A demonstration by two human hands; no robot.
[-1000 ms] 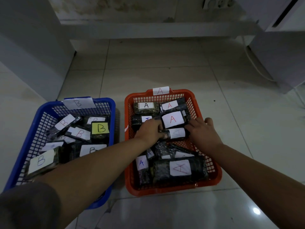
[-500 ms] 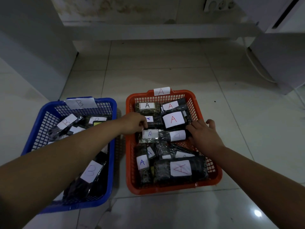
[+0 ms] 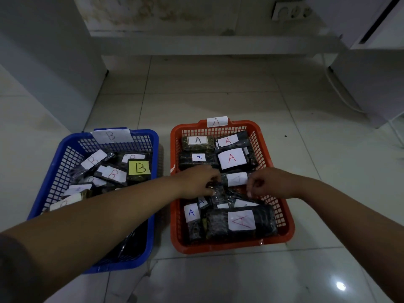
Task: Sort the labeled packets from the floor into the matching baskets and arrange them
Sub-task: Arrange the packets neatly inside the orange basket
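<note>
An orange basket tagged A holds several dark packets with white A labels. A blue basket tagged B, to its left, holds several packets labelled B, one with a yellow label. Both hands are inside the orange basket at its middle. My left hand has curled fingers on a dark packet beside a white-labelled packet. My right hand has curled fingers at that labelled packet's right end; whether it grips the packet is hidden.
Pale tiled floor surrounds the baskets. A white wall ledge runs along the back, a white cabinet stands at the left, and a white appliance with a cable stands at the right. My left forearm crosses over the blue basket.
My left hand moved right and toward me from the basket's left rim to the middle packets. My right hand shifted left and curled its fingers at the labelled packet.
</note>
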